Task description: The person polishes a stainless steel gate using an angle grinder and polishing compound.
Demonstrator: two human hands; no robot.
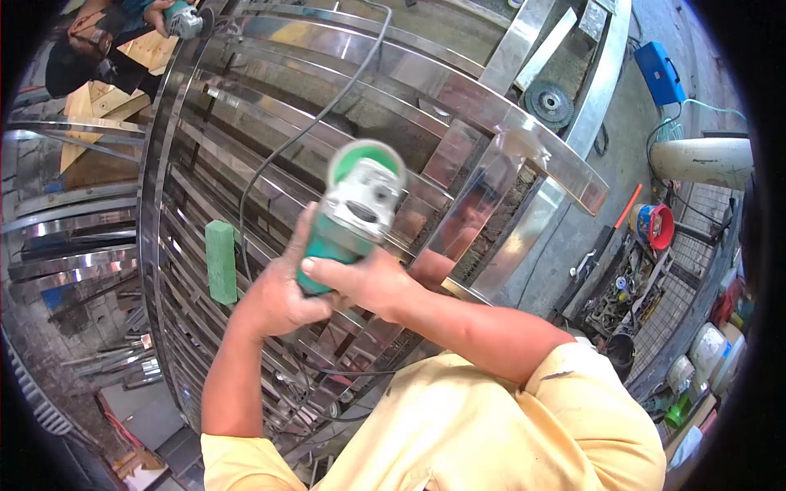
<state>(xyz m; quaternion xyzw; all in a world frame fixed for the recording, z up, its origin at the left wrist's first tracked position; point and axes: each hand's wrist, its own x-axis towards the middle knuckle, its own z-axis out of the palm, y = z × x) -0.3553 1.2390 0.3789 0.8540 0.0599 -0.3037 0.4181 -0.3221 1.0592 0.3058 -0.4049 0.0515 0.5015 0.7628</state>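
Observation:
Both of my hands are wrapped around a teal and grey angle grinder (354,204), held over a frame of shiny metal bars. My left hand (282,295) grips the lower part of its body from the left. From the right, my right hand (364,282) closes on the same body, its thumb lying across it. At the far end of the tool sits a round disc (367,152) with a pale rim and green centre. Beneath is the polished metal frame (278,123). A green block (220,262) rests on its bars, left of my hands.
A co-worker (90,49) at the upper left holds another angle grinder (185,21). A grey cable (319,114) crosses the bars. On the right are a flap disc (549,105), a blue case (659,74), a red bucket (655,227) and scattered tools (622,295).

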